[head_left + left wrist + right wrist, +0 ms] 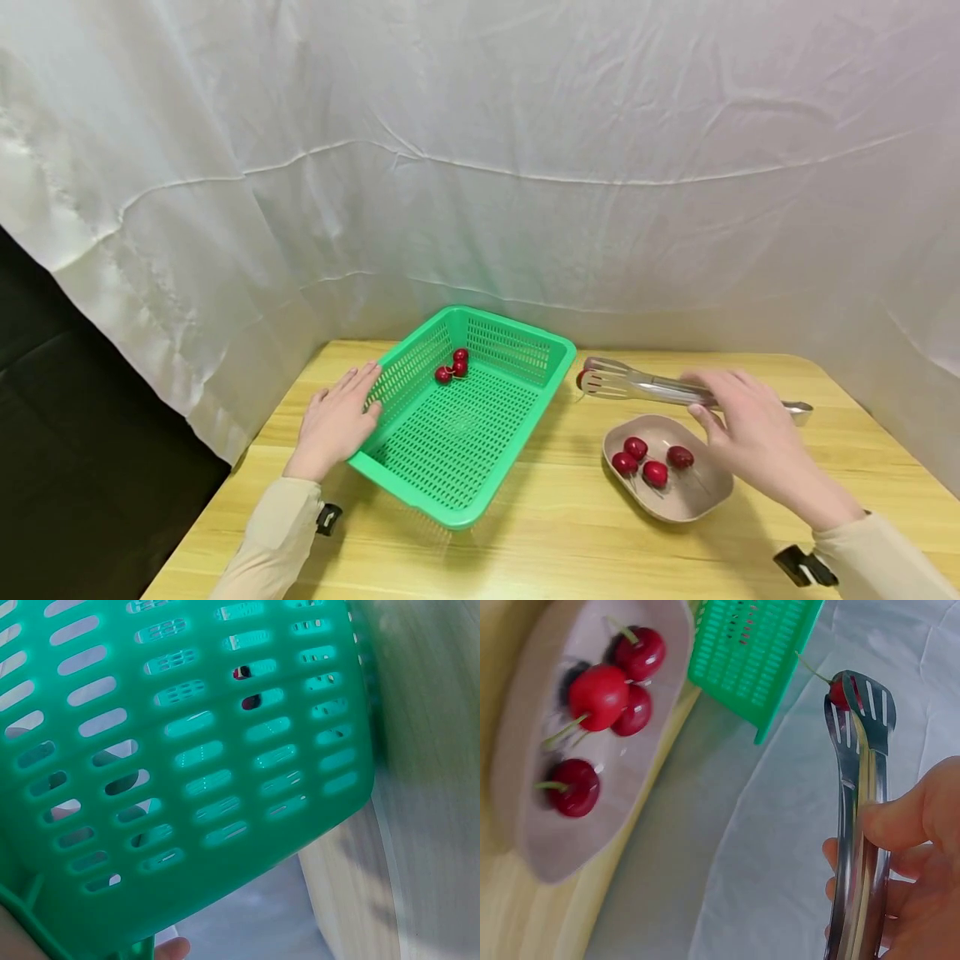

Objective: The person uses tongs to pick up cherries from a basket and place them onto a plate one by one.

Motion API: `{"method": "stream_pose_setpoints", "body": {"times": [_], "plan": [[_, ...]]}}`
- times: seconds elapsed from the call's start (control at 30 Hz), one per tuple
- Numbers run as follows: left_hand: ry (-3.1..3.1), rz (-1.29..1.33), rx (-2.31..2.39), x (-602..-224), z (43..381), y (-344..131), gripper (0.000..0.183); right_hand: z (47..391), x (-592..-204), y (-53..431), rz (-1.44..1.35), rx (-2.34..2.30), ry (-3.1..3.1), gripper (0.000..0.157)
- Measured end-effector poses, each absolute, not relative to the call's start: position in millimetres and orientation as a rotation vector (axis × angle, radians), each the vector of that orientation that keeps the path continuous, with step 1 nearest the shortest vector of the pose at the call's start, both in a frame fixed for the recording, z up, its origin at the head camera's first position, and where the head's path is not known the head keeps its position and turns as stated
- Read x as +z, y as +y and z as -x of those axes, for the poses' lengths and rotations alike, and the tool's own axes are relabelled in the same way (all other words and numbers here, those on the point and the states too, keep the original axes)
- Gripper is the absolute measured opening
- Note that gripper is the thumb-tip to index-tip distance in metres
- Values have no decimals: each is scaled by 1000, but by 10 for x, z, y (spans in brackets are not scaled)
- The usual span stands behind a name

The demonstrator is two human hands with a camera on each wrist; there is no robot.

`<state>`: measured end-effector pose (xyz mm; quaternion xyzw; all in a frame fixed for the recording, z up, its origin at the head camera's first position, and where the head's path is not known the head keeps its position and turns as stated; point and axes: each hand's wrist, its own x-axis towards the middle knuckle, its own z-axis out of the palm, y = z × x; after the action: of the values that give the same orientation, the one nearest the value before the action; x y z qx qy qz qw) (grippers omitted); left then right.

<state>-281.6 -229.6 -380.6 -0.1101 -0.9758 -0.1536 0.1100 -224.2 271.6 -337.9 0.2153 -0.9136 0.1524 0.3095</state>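
Observation:
My left hand (pixel 339 425) rests on the left rim of a green plastic basket (pixel 517 442), fingers fairly straight and thumb at the rim. Three red cherries (pixel 460 367) lie in the basket's far left corner. My right hand (pixel 757 429) holds metal tongs (pixel 861 787) between thumb and fingers, above a pale pinkish bowl (pixel 693 504). A stemmed cherry (pixel 838 693) is caught between the slotted tong tips, just right of the basket. Several more cherries (pixel 598 697) with stems sit in the bowl. From the left wrist, the basket's slotted wall hides most of its inside.
Both containers are on a light wooden table (pixel 555 533), the bowl to the right of the basket. A pale cloth curtain (pixel 525 233) hangs behind the table. Dark material (pixel 90 450) shows beyond the table's left side.

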Motion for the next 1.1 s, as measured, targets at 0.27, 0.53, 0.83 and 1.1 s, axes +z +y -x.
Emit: {"method": "stream_pose_setpoints", "body": {"times": [0.27,0.53,0.83,1.1], "plan": [[-2860,321,-469,-3805,2813,-2289,58,2108,-3484,2954,-501,348,-2466,42],[-2864,326,-462,-3793,2820,-2286,58,2048,-3675,3206,-424,337,-2555,40],[-2871,323,-474,-3777,2808,-2278,58,2058,-3864,3403,-387,295,-2600,38],[-2865,326,-469,-3786,2805,-2281,58,2078,-3922,3418,-374,289,-2636,42]]}}
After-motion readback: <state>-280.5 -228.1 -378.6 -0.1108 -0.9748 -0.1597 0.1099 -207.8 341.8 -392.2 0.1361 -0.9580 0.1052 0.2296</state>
